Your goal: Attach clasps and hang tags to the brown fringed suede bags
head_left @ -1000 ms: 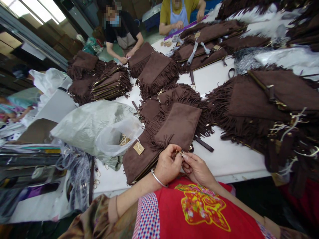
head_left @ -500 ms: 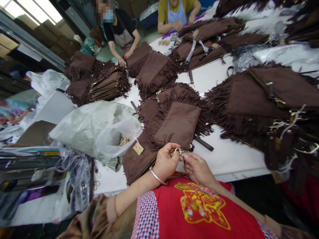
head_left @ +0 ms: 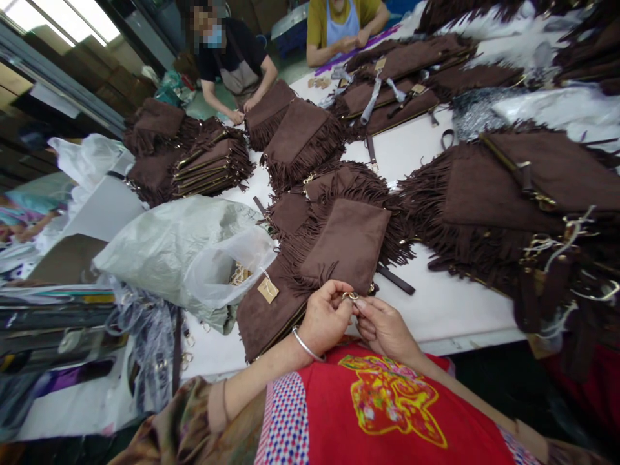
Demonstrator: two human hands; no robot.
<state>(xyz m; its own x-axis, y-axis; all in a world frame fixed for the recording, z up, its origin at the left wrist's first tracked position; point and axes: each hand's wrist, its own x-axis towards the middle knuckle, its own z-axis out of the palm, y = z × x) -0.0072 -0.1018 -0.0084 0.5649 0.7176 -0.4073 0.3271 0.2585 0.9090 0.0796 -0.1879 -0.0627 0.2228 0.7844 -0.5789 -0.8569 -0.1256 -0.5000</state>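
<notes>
Small metal ring (head_left: 349,296): left hand (head_left: 327,320) and right hand (head_left: 387,328) pinch it together, partly hiding it, just before one brown bag (head_left: 346,236). Nearby lie one cardboard tag (head_left: 268,290) and one dark strap (head_left: 396,280); farther out, one pale sack (head_left: 159,248), left, and one bag pile (head_left: 489,190), right, crowd the white table (head_left: 458,313).

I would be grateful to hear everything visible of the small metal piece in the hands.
The small metal piece looks shiny and gold-coloured, with curved, ring-like parts; finer details are too small to tell. It sits in the grip of the left hand and the right hand, below a brown bag in the picture.
</notes>
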